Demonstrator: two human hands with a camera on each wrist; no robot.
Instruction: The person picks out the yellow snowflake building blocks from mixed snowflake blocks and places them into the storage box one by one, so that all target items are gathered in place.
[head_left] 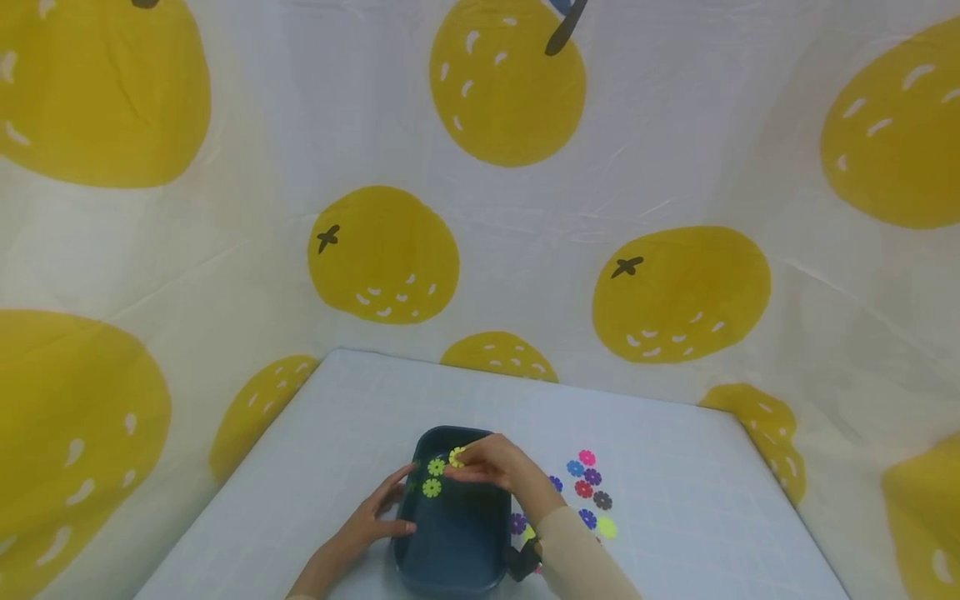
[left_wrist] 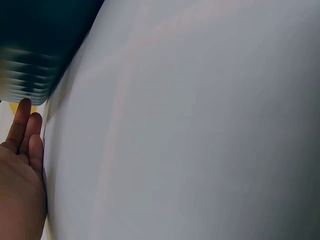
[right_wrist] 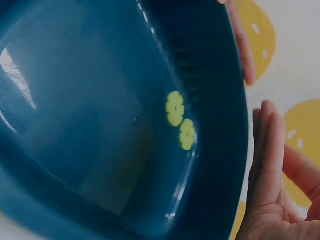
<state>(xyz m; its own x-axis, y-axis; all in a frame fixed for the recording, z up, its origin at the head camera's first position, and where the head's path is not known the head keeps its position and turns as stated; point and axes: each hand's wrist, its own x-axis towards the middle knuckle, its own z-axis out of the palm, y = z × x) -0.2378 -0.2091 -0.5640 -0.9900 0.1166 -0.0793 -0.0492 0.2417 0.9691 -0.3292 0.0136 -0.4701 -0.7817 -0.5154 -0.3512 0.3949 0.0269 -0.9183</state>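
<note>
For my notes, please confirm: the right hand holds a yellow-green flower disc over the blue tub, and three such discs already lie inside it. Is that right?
Nearly: the right wrist view shows only two yellow-green discs inside the blue tub, not three. The right hand does pinch a flower disc over it.

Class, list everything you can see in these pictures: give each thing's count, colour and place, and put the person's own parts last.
Basin: one, dark blue, on the table near its front edge.
Green flower pieces: two, yellow-green, inside the basin at its far end.
Yellow flower piece: one, yellow, pinched above the basin.
Loose flower pieces: several, pink, blue, purple, red, dark and yellow-green, on the table right of the basin.
Table: one, pale grey-white.
Backdrop cloth: one, white with yellow fruit prints, behind and beside the table.
Left hand: fingers straight, resting against the basin's left side.
Right hand: holds the yellow piece.
</note>
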